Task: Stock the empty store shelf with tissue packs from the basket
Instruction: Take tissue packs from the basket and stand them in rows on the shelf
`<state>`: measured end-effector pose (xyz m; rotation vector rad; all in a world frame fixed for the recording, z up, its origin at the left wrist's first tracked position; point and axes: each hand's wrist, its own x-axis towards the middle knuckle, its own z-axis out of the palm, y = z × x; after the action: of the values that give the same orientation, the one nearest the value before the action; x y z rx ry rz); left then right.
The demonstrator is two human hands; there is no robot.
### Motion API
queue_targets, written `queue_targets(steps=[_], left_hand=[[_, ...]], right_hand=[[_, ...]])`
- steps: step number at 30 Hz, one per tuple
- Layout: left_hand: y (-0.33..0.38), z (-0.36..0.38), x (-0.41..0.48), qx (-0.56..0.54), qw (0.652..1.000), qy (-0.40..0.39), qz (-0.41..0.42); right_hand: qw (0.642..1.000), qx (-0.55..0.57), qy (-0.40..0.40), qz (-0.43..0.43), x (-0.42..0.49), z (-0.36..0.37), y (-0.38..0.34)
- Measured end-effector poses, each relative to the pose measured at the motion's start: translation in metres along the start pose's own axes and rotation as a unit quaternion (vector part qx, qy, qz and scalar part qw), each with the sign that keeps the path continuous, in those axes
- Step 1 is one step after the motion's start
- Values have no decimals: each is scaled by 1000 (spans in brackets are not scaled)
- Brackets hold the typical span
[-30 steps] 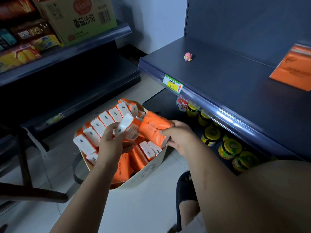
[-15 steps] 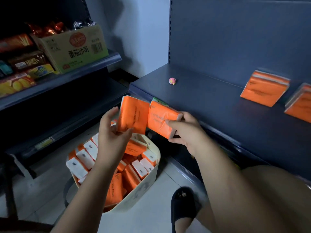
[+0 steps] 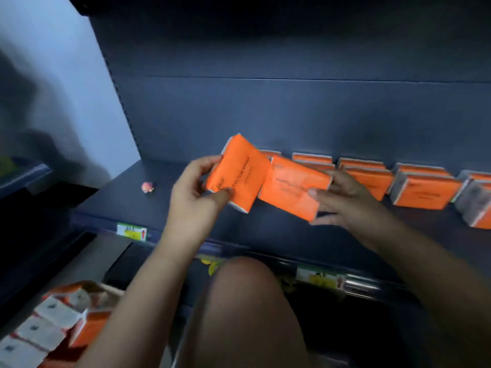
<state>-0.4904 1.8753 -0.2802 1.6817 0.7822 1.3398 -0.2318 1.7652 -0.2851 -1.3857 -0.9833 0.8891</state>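
Lifting done: left hand [image 3: 196,187] grips one tissue pack [image 3: 239,172], right hand [image 3: 342,203] grips second pack [image 3: 295,188], now up from the basket [image 3: 106,289], over the shelf [image 3: 119,205]. Stocked row [image 3: 422,192] just beyond right hand; placing next.

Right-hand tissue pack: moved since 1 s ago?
Yes. The pack in the right hand rose from below the shelf front edge to over its deck, beside the stocked row.

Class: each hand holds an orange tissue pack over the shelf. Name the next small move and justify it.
Probably set the right pack, held by the right hand, onto the shelf at the left end of the row of packs. It hangs nearest that row; bare shelf lies leftward for the left pack in the left hand.
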Motion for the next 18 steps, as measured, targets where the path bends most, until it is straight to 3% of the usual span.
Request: queue_targets(steps=[4,7,14,18], left_hand=[[2,94,6,-20,993,-115,-12],[-6,142,4,-39,982,-183,-32],[-34,197,7,-41,973,-217,-67],[-41,226,15,-31,970,-234,-63]], right_hand=[[993,-12,115,-22,-37,-82,22],[987,-53,150,-21,-52,-127,31],[973,-113,201,-20,-72,-194,41],[948,-195,251,-32,-67,-225,50]])
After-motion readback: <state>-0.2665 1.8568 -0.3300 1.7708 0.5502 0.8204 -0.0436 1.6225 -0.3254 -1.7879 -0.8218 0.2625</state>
